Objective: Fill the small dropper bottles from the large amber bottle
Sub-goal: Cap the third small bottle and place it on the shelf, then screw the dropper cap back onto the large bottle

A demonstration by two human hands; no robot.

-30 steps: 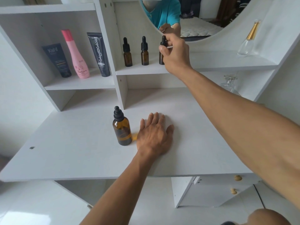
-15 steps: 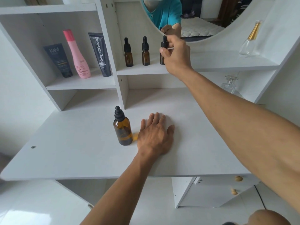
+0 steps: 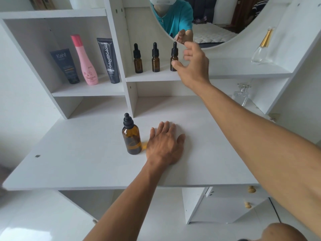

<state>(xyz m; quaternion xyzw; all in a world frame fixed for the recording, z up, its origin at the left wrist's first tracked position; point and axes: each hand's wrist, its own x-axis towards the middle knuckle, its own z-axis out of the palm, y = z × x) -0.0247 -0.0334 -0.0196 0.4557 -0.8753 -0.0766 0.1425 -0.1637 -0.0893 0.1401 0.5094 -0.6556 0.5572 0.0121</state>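
The right hand is hovering with fingers spread apart beside the rightmost small dropper bottle on the shelf (thumb maybe grazing it), so a clumsy brush is risking toppling it, while the left hand is lying flat, fingers straight, right of the large amber bottle on the counter.

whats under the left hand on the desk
The left hand lies flat on the white desk beside the large amber bottle. Anything beneath the palm is covered.
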